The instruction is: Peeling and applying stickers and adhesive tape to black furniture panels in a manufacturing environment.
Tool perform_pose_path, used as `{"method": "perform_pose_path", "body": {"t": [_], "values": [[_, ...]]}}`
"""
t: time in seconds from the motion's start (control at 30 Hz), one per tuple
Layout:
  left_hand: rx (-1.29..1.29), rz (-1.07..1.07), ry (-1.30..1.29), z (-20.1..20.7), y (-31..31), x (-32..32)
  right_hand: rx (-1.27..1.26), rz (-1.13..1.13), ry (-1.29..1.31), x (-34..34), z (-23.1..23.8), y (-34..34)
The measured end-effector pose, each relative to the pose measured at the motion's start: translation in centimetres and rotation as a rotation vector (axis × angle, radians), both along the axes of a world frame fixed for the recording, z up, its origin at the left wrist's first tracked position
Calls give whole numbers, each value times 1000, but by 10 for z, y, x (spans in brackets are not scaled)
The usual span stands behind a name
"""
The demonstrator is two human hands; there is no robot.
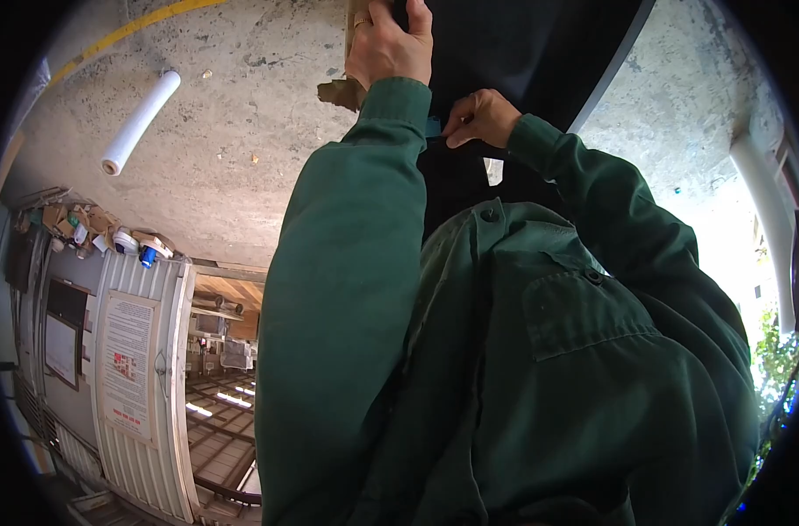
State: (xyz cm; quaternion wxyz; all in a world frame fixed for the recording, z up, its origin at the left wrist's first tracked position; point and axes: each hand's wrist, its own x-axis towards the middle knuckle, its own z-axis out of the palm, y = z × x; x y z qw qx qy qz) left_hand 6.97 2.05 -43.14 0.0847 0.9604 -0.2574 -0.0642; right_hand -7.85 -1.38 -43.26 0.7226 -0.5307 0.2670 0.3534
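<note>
As the black panel (496, 44) lay close to the body, likely for easy reach, right hand (483, 117) had fingertips pinched together beside a blue strip (434, 127); left hand (389, 51) sat near panel's edge, grip unclear.

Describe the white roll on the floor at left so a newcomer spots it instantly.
Start at the grey concrete floor left of the person's left hand, where a curved yellow line crosses the upper-left corner. Below that line lies the white roll, slanting; its long, smooth cylinder and brownish lower end set it apart from the small scraps nearby.
</note>
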Motion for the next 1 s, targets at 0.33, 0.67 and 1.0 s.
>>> {"method": "perform_pose_path", "body": {"t": [0.33,0.67,1.0], "values": [[3,4,8,-1,-1,1,-12,40,38,3,-4,1],[29,21,-5,-2,-1,1,-33,24,51,4,-5,4],[26,21,67,5,-4,1,-52,3,44,5,-4,6]]}}
